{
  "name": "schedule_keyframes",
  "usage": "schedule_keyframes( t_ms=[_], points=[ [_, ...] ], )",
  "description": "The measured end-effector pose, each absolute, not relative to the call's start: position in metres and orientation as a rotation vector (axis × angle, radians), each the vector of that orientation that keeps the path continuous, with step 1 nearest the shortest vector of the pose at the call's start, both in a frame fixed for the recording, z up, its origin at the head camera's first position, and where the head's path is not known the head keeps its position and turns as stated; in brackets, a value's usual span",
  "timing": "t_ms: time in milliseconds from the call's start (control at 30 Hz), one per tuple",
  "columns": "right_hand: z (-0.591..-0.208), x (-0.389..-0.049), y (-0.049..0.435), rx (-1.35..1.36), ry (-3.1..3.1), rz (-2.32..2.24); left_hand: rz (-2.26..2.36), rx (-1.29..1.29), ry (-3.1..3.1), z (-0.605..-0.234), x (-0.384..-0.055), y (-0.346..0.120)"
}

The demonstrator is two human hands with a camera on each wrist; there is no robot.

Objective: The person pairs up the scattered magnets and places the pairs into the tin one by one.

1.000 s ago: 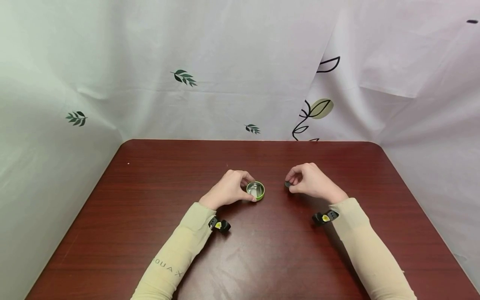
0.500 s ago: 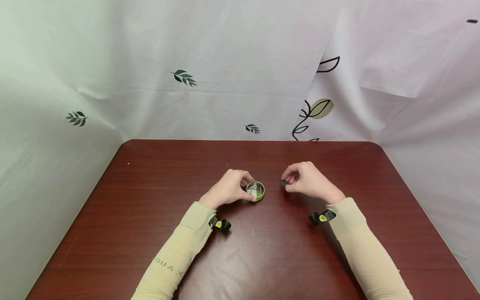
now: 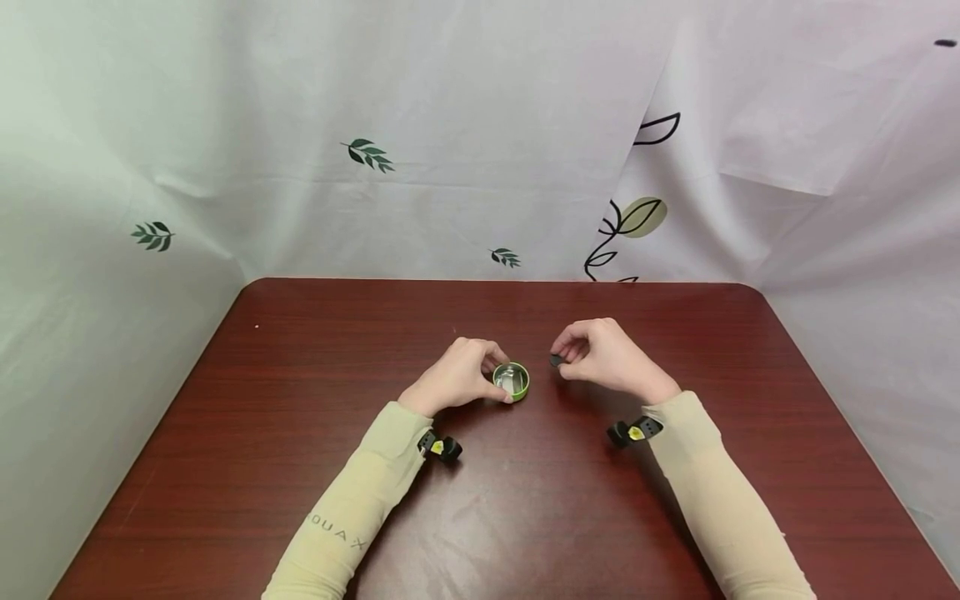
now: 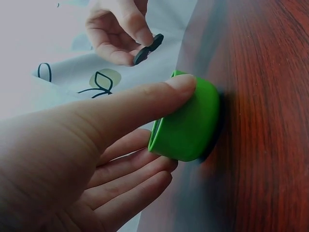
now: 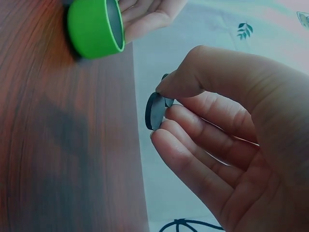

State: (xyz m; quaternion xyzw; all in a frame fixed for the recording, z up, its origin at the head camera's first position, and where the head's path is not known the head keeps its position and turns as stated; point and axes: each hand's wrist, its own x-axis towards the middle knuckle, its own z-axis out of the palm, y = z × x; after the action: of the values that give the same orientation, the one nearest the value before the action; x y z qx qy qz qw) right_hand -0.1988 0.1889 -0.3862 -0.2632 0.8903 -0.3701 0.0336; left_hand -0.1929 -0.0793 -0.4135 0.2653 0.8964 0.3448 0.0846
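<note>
On the table, a small round green tin (image 3: pixel 512 382) with a shiny inside stands upright, its mouth facing up. My left hand (image 3: pixel 457 379) holds it by the side; in the left wrist view the thumb presses the green wall (image 4: pixel 198 121) while fingers reach round behind. Off to the right, my right hand (image 3: pixel 611 360) pinches thin black discs (image 3: pixel 556 360) between thumb and fingertips, above the table. The right wrist view shows one flat disc (image 5: pixel 155 111) in front and another partly hidden by the thumb. A short gap separates the discs from the tin.
The dark red wooden table (image 3: pixel 480 517) has rounded far corners. White curtains (image 3: pixel 450 100) with leaf prints hang behind it and along both sides. A tiny white speck (image 3: pixel 257 327) lies at the far left of the table.
My right hand has moved left and slightly away from me with the black discs, closer to the green tin. The left hand and tin have stayed in place.
</note>
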Motion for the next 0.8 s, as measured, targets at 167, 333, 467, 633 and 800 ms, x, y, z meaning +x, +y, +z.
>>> schedule_keyframes(
  t_ms=[167,333,467,633,800],
  points=[
    [-0.384,-0.2,0.185,-0.831,2.733,-1.153,1.013,0.787,2.68,-0.413,-0.194,-0.079],
    [-0.383,-0.2,0.182,-0.832,2.724,-1.173,1.007,0.783,2.675,-0.413,-0.194,-0.079],
    [-0.382,-0.201,0.179,-0.844,2.72,-1.189,1.008,0.788,2.673,-0.412,-0.194,-0.079],
    [-0.379,-0.2,0.176,-0.846,2.713,-1.203,1.013,0.801,2.677,-0.412,-0.194,-0.079],
    [-0.377,-0.199,0.172,-0.843,2.703,-1.207,1.019,0.804,2.678,-0.413,-0.194,-0.079]
  ],
)
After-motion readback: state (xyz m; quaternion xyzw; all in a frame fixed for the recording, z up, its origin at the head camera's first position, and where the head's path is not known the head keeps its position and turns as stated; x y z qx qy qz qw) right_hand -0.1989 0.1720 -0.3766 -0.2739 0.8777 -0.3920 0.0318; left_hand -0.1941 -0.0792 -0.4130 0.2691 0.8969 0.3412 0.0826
